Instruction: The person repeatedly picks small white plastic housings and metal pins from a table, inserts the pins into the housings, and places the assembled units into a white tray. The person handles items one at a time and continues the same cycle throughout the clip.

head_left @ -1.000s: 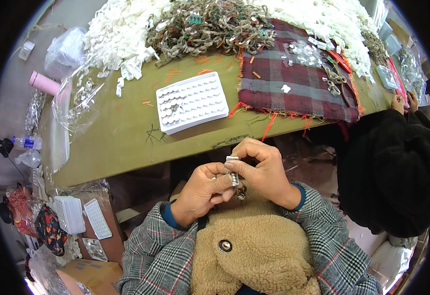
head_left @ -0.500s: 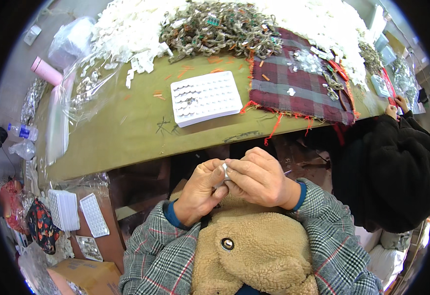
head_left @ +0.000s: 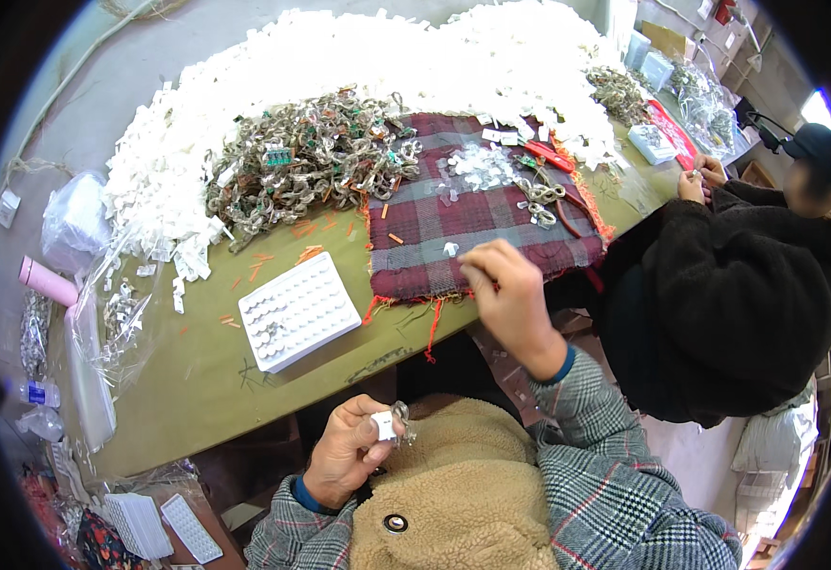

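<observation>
My left hand is closed in front of my body, pinching a small white plastic housing. A clear, greyish coiled cable hangs out of that housing. Over the near edge of a maroon and grey plaid cloth reaches my right hand, its fingers bent and slightly apart, with nothing visible in them. Just beyond its fingertips lies a small white piece. Farther back on the cloth are a pile of small translucent pieces, red-handled pliers and a loose coiled cable.
A white tray holding small round parts stands on the green table. Behind are a heap of cables and a large pile of white housings. Orange bits lie around the tray. A co-worker in black sits at the right.
My hands have come apart. The right has moved out over the cloth; the left stays low with the white housing, whose cable now shows. The whole view has swung to the right.
</observation>
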A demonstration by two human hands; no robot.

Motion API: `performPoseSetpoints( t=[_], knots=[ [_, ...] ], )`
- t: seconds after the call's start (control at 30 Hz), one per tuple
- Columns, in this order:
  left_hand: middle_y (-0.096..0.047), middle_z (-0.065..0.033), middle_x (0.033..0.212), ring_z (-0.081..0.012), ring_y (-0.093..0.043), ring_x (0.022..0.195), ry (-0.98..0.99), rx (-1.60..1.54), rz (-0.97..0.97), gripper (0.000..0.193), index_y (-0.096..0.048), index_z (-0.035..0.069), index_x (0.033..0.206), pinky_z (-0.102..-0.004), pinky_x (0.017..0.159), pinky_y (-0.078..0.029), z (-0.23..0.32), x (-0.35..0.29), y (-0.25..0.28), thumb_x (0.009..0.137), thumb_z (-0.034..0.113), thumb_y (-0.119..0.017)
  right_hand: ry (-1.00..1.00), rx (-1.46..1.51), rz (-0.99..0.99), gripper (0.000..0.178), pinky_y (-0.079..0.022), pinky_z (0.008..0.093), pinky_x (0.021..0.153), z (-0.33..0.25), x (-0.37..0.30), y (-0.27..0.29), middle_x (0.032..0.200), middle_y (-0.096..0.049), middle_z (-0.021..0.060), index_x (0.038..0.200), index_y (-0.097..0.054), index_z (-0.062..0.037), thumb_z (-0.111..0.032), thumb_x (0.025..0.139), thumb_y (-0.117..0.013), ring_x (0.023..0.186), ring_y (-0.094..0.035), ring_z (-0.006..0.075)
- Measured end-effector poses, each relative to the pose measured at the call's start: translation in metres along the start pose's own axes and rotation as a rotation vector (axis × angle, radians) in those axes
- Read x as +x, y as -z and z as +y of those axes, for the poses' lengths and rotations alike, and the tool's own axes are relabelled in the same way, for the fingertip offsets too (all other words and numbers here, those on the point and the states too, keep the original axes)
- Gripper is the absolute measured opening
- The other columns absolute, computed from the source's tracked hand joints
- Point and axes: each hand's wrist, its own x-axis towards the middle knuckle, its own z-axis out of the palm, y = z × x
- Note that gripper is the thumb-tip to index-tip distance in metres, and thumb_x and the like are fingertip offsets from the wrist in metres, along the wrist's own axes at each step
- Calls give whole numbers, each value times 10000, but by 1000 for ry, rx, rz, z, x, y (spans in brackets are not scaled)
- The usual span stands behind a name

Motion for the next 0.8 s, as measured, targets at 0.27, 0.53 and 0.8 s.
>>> performPoseSetpoints(
  t=[0.27,0.53,0.8],
  knots=[
    [-708,-162,946,-117,-591,615,131,63,5,223,-605,-7,1067,-191,479,-399,5,13,-3,921,133,-699,-159,-166,-269,109,-502,376,700,32,33,-9,856,-603,141,917,-690,13,-60,837,-706,761,-627,302],
    [-716,-174,968,-116,-588,617,135,66,19,233,-608,-1,1078,-193,490,-401,7,10,8,920,140,-703,-226,-174,-41,115,-522,423,763,57,36,-1,899,-636,193,979,-673,14,-12,886,-612,823,-639,389],
    [-713,-169,962,-116,-588,618,108,43,12,207,-603,-3,1088,-193,478,-393,8,4,14,941,127,-671,-267,-172,-55,123,-479,304,585,60,36,7,796,-654,118,979,-688,46,-1,904,-603,600,-595,168]
  ],
)
